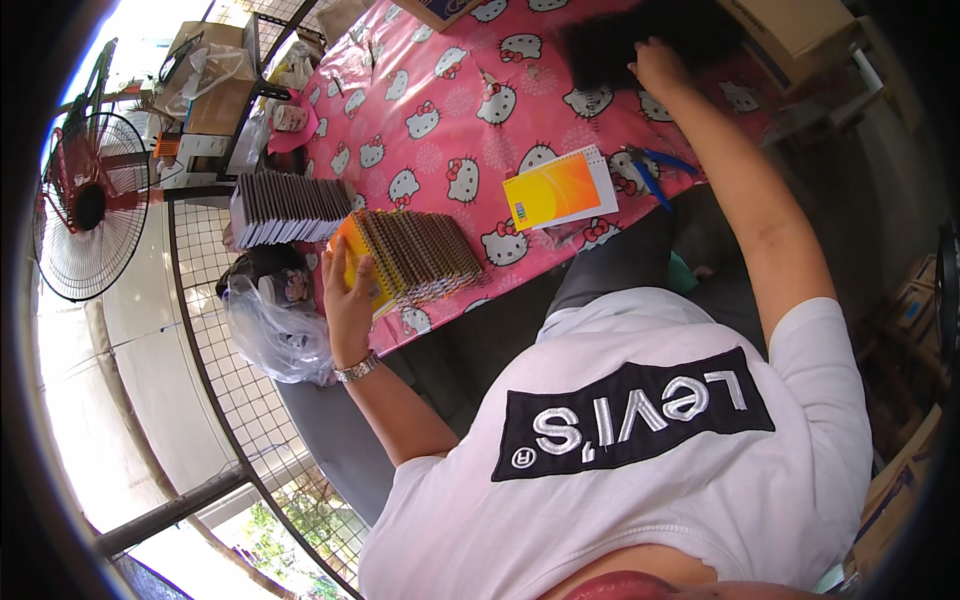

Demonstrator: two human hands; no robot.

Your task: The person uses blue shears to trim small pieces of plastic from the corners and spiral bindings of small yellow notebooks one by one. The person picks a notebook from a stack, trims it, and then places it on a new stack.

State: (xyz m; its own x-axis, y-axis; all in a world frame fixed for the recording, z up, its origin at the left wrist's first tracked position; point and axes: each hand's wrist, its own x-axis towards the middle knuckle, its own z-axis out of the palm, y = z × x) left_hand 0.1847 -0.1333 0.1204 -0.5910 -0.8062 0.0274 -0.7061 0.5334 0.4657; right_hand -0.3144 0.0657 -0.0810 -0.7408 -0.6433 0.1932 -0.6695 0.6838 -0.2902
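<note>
My left hand [350,300] lies with fingers stretched out against the orange-yellow cover at the near end of a row of spiral notebooks [425,250]. The notebooks stand packed together on edge, their coils upward. Out at the far right of the table, my right hand [660,68] has its fingers drawn together at the edge of a dark, blurred black pile [640,45]. What the fingers hold there, if anything, is too small to make out. A single spiral notebook [560,190] with a yellow-orange cover lies flat between my arms, beside blue-handled pliers [655,175].
A pink patterned cloth [430,90] covers the table. Behind the left-hand notebooks is another row of dark-edged notebooks [290,208]. A clear plastic bag [275,335] hangs at the table's left side, near a standing fan [90,207]. Cardboard boxes [800,35] stand at the far right.
</note>
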